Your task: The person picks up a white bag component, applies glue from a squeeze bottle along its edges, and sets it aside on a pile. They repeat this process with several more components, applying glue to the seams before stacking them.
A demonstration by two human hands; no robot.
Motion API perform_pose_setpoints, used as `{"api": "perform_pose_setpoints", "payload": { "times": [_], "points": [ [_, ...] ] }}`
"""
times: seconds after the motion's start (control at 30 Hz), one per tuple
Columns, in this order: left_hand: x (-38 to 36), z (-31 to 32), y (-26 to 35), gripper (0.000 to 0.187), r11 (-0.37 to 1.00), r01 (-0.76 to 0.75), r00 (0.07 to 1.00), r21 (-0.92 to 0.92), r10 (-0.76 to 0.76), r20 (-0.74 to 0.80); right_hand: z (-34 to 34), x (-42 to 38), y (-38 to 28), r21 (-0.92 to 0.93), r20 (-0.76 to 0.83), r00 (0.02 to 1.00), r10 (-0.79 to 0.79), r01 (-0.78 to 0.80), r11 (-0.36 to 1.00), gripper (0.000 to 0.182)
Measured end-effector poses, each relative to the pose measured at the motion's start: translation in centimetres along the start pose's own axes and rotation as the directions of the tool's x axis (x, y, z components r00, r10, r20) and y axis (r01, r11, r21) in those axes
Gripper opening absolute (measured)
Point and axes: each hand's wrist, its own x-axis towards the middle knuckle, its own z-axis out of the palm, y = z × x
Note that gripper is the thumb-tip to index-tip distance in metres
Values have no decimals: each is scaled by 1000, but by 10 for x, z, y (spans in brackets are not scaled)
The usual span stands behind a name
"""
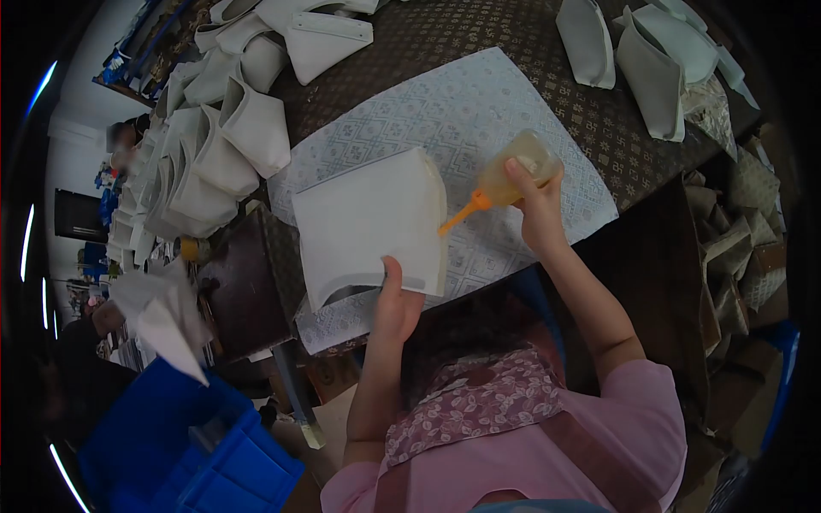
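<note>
My left hand (399, 309) grips the near edge of a white leather-like panel (368, 222), thumb on top and fingers underneath. A curved cutout shows along the panel's near edge. In my right hand (539, 201) is a clear squeeze bottle (520, 167) of yellowish liquid, tilted down to the left. Its orange nozzle (462, 214) reaches the panel's right edge, where a paler strip runs; whether the tip touches cannot be made out. Under the panel lies a patterned light-blue sheet (547, 128).
White folded pieces (197, 162) are heaped at the left, with more white pieces (650, 68) at the far right. A blue bin (188, 445) stands at lower left, near another person's arm (104, 318) and a blurred white piece (171, 329). Brown pieces (735, 231) lie at right.
</note>
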Motion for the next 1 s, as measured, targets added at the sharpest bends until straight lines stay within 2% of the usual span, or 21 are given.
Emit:
{"api": "perform_pose_setpoints", "payload": {
  "times": [0.07, 0.23, 0.33, 0.37, 0.43, 0.47, 0.5, 0.57, 0.6, 0.63, 0.67, 0.73, 0.77, 0.83, 0.87, 1.0],
  "points": [
    [3, 3, -1, 57, 1000, 1, 1000, 10, -1, -1, -5, -13, -1, 4, 2, 999, 33, -33, 999, 84],
    [13, 7, -10, 59, 998, -23, 999, 57, 20, 49, -17, -54, 2, -20, 23, 997, -70, 71, 997, 78],
    [15, 13, -6, 70, 994, -33, 997, 100, 25, 78, -20, -85, 4, -47, 74, 996, -51, 54, 997, 72],
    [17, 3, -3, 71, 992, -47, 979, 119, 22, 201, -20, -88, 3, -53, 98, 995, -37, 43, 998, 69],
    [22, -15, 7, 74, 984, -100, 896, 150, 24, 444, -27, -77, -11, 171, 146, 979, 143, -167, 971, 67],
    [18, -14, 11, 75, 862, -247, 903, 442, 39, 429, -29, -72, -20, 274, 192, 955, 226, -273, 922, 66],
    [9, 0, 22, 77, 634, -363, 906, 683, 70, 416, -25, -65, -29, 276, 177, 973, 150, -196, 941, 65],
    [12, 5, 35, 73, 222, -366, 930, 904, 133, 344, -13, -48, -48, 279, 159, 987, -3, -42, 959, 63],
    [20, -5, 38, 67, 119, -295, 947, 948, 165, 274, -8, -38, -54, 327, 211, 974, -84, 11, 945, 61],
    [24, -6, 46, 62, 20, -209, 958, 978, 207, 200, 3, -33, -65, 300, 202, 973, -115, 50, 953, 59],
    [28, -6, 58, 52, -107, -319, 889, 942, 309, 337, 17, -30, -76, 277, 194, 969, -150, 93, 956, 58],
    [33, 9, 90, 32, -392, -453, 678, 800, 431, 595, 46, -25, -100, 266, 196, 954, -229, 173, 948, 57],
    [35, 21, 103, 16, -379, -447, 603, 811, 542, 585, 62, -22, -112, 275, 208, 941, -269, 207, 939, 56],
    [44, 43, 132, 17, -367, -431, 489, 825, 673, 555, 84, -14, -129, 287, 238, 914, -329, 257, 923, 56],
    [54, 43, 142, 17, -415, -461, 390, 784, 699, 599, 93, -8, -135, 289, 257, 901, -350, 274, 917, 56],
    [42, 76, 156, 15, -401, -494, 460, 771, 633, 623, 110, -3, -155, 206, 261, 887, -380, 334, 920, 59]
  ]
}}
